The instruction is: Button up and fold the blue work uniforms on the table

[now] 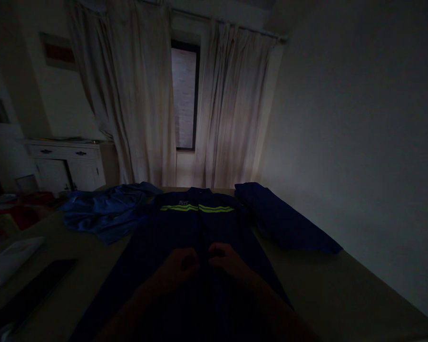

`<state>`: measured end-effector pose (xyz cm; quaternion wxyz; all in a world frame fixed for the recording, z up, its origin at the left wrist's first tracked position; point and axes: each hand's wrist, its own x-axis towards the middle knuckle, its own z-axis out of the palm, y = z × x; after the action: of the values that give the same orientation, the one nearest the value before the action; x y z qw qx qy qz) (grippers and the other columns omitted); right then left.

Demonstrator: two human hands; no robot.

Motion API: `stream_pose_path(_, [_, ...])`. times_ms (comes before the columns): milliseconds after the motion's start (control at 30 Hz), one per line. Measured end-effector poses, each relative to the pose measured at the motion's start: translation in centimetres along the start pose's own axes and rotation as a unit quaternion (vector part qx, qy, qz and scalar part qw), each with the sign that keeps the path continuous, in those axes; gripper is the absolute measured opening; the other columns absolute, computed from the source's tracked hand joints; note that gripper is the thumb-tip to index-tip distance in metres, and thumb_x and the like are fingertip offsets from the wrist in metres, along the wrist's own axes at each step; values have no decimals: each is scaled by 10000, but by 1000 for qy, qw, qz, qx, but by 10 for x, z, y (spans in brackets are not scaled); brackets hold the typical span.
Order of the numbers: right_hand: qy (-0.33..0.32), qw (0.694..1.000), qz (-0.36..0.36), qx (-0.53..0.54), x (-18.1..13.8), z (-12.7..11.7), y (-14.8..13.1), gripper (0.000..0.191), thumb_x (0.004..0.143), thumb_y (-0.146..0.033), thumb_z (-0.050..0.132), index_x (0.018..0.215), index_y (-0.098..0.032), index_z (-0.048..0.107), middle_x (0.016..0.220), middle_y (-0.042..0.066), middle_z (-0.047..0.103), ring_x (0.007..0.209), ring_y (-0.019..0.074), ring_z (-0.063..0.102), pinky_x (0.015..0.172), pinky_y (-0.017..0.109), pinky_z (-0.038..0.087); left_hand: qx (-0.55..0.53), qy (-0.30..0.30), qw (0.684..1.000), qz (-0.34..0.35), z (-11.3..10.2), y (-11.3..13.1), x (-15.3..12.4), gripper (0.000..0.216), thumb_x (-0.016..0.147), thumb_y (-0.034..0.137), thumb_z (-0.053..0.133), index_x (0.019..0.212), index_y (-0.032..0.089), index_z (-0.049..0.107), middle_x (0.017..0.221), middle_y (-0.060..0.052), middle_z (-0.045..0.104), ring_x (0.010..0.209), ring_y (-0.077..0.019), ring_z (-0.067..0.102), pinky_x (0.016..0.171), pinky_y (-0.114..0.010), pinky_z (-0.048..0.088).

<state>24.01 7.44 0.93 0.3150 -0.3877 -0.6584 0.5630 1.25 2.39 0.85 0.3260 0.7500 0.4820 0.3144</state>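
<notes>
A dark navy jacket (196,228) with two yellow-green stripes across the chest lies flat on the bed (324,285), collar toward the window. My left hand (180,266) and my right hand (226,261) rest side by side on the jacket's front, at its centre line. Both have their fingers curled in, pinching the fabric near the closure. The room is very dim, so finger detail is hard to make out.
A crumpled blue garment (107,211) lies to the left of the jacket. A folded dark blue piece (281,218) lies to the right. A white object (10,259) and a dark flat object (32,294) sit at the left. A white cabinet (67,164) and curtains (142,104) stand behind.
</notes>
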Motion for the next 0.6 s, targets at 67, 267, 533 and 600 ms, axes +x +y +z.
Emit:
stream_pose_path(67, [-6, 999, 4, -35, -1, 1, 1, 238, 672, -333, 720, 865, -201, 671, 705, -56, 567, 650, 117, 469, 606, 231, 349, 7, -2, 1000, 1, 1, 0, 0, 183, 882, 353, 645, 911, 179, 693, 786, 15, 677, 726, -140, 590, 655, -235, 414])
stream_pose_path(267, [-77, 974, -29, -211, -11, 5, 2, 227, 694, -372, 787, 760, -178, 690, 704, -45, 606, 697, 139, 526, 605, 231, 353, 18, -12, 1000, -7, 2, 3, -3, 189, 861, 353, 668, 904, 176, 718, 775, 9, 693, 710, -139, 604, 619, -225, 404])
stream_pose_path(533, [-38, 971, -64, -229, -11, 8, -1, 165, 745, -318, 738, 827, -175, 723, 788, -16, 670, 795, 173, 580, 690, 241, 417, 53, -15, 998, 3, 1, 3, -4, 146, 814, 285, 668, 872, 179, 750, 833, -6, 741, 753, -149, 649, 654, -222, 434])
stream_pose_path(600, [-18, 964, -70, -257, -14, 10, -3, 177, 755, -324, 736, 865, -185, 734, 859, 7, 695, 857, 198, 596, 738, 263, 434, 60, -28, 998, -5, 0, 4, -5, 151, 811, 280, 657, 857, 178, 758, 814, -3, 752, 742, -151, 658, 634, -218, 428])
